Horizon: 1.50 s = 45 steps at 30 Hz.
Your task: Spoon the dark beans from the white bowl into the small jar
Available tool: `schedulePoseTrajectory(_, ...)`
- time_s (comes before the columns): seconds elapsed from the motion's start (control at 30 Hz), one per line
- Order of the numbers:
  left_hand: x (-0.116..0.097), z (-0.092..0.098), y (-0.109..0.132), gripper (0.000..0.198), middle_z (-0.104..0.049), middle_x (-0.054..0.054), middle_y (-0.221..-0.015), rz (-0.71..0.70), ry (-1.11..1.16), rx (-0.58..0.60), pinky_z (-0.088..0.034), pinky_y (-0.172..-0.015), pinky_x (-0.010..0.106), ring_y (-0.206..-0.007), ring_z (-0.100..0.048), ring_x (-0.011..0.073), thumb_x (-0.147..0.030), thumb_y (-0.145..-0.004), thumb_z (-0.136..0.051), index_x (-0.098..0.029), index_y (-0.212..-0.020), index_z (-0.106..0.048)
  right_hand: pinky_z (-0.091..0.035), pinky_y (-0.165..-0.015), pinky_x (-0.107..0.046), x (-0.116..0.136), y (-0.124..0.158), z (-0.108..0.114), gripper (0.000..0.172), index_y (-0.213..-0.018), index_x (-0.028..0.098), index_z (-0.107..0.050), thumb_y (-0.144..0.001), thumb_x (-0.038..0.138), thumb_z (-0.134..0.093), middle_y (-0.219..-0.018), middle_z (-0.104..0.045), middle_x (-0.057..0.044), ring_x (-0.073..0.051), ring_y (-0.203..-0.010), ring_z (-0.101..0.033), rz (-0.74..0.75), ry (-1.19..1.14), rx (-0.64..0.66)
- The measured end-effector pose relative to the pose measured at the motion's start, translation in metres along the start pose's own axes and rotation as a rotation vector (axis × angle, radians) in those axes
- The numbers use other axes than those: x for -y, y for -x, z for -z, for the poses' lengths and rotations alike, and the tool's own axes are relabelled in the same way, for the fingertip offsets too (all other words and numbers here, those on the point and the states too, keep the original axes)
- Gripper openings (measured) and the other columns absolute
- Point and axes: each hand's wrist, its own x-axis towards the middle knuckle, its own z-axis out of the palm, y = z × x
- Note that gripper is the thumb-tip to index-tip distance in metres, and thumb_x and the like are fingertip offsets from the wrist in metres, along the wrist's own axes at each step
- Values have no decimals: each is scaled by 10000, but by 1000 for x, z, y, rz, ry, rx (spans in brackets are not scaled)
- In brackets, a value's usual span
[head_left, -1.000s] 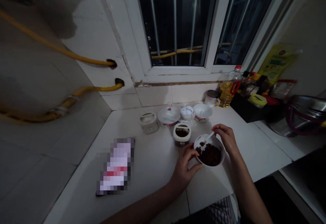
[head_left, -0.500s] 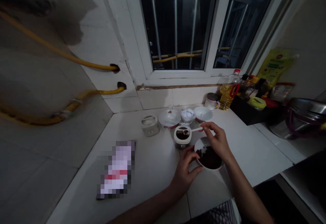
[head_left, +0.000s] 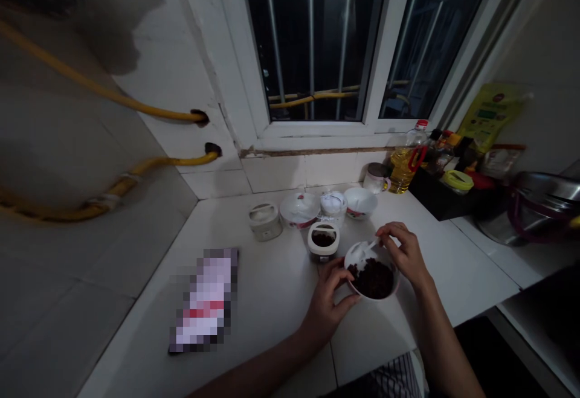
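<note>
My left hand grips the left rim of a white bowl that holds dark brown crumbly stuff. In my right hand is the handle of a small white spoon, pinched between thumb and fingers. Its tip reaches into the bowl, over the bare white part of the inside. Just behind the bowl stands a square jar with a pale rim, with more dark stuff inside. A similar jar with pale contents stands farther left.
Along the wall are a wide bowl, a white tub, a smaller bowl, a lidded mug and an oil bottle. A steel pot stands right; a blurred flat object lies left.
My right hand has moved the spoon from above the dark-filled jar, right and down, into the bowl. Dark stuff showed on the spoon before. My left hand keeps its hold on the bowl.
</note>
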Motion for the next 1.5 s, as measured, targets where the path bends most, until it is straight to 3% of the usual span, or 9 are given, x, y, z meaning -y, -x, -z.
schedulePoseTrajectory(0.2, -2, 0, 0, 184, -514, 97, -1239, 13, 20, -2, -480, -995, 407, -1203, -529, 257, -247, -762, -707, -222, -929, -632, -404, -872, -419, 3, 1, -9, 220, -815, 216, -668, -803, 116, -473, -760, -687, -38, -219, -815, -574, 13, 74, 249)
schedulePoseTrajectory(0.33, -2, 1, 1, 185, -521, 106, -1232, 10, -13, -13, -452, -1023, 429, -1225, -510, 276, -228, -745, -722, -216, -911, -643, -420, -842, -391, 8, 3, -14, 245, -777, 234, -689, -732, 100, -489, -769, -683, -35, -237, -913, -552, -112, -66, 320)
schedulePoseTrajectory(0.57, -3, 0, 0, 203, -513, 106, -1238, 5, 11, -2, -496, -980, 414, -1211, -519, 268, -251, -758, -715, -216, -941, -633, -399, -841, -368, 2, 0, -10, 171, -676, 218, -669, -742, 235, -512, -614, -654, -14, -226, -775, -591, -354, -146, 163)
schedulePoseTrajectory(0.7, -1, 0, 1, 204, -493, 113, -1260, 2, 51, 4, -504, -975, 408, -1216, -520, 264, -243, -767, -709, -210, -951, -629, -425, -754, -328, 1, -2, -7, 151, -668, 205, -650, -714, 259, -517, -539, -599, 15, -185, -620, -570, -453, -260, 85)
schedulePoseTrajectory(0.93, 1, -1, 2, 204, -501, 114, -1259, 8, 26, -3, -505, -976, 419, -1228, -513, 272, -254, -767, -715, -216, -950, -633, -423, -673, -304, 0, -3, -9, 140, -640, 202, -652, -668, 269, -532, -513, -581, 23, -173, -579, -549, -491, -305, 40)
schedulePoseTrajectory(1.13, 1, -1, 1, 198, -517, 106, -1237, -19, 21, -17, -511, -970, 412, -1212, -524, 265, -252, -765, -716, -220, -943, -636, -398, -587, -291, -3, -3, -10, 140, -607, 201, -646, -629, 289, -539, -469, -572, 22, -163, -518, -513, -610, -377, -8)
schedulePoseTrajectory(1.33, 1, -1, 0, 191, -509, 104, -1245, -11, 23, -3, -506, -976, 400, -1214, -526, 261, -252, -768, -713, -215, -939, -637, -419, -642, -308, -3, -8, -9, 129, -599, 199, -648, -608, 311, -582, -447, -572, 22, -172, -534, -531, -661, -485, -48)
schedulePoseTrajectory(1.5, -1, 0, 0, 195, -518, 106, -1240, -7, 13, -16, -501, -977, 418, -1203, -531, 272, -268, -764, -718, -218, -935, -639, -433, -671, -305, 13, -13, -16, 196, -763, 186, -672, -700, 363, -615, -587, -666, -6, -181, -606, -579, -614, -520, -64)
